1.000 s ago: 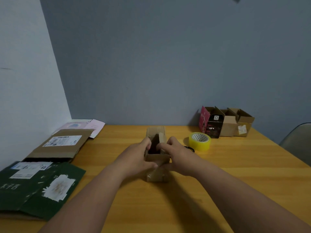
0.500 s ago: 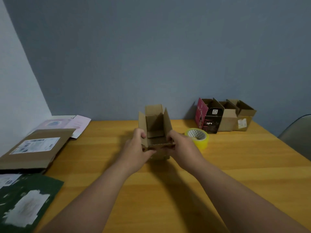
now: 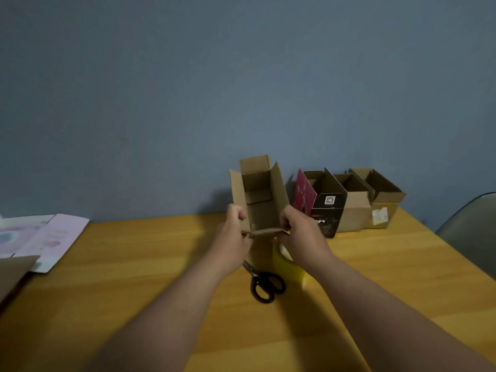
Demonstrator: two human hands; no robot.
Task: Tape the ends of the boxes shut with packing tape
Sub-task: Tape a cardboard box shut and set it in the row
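Both hands hold the little brown box (image 3: 259,194) up over the table (image 3: 134,277); left hand (image 3: 233,234) and right hand (image 3: 300,233) fingers pinch its sides

Both hands have lifted the open box (image 3: 259,194) clear, seemingly uncovering the scissors (image 3: 264,283).

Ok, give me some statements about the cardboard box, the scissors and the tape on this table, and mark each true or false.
1. Both hands, left hand and right hand, grip the open brown cardboard box. True.
2. The black-handled scissors are in the right hand. False: they lie on the wooden table.
3. The box's top flaps are taped shut. False: they stand open.
4. The yellow roll of packing tape sits on the table, partly hidden by the right arm. True.
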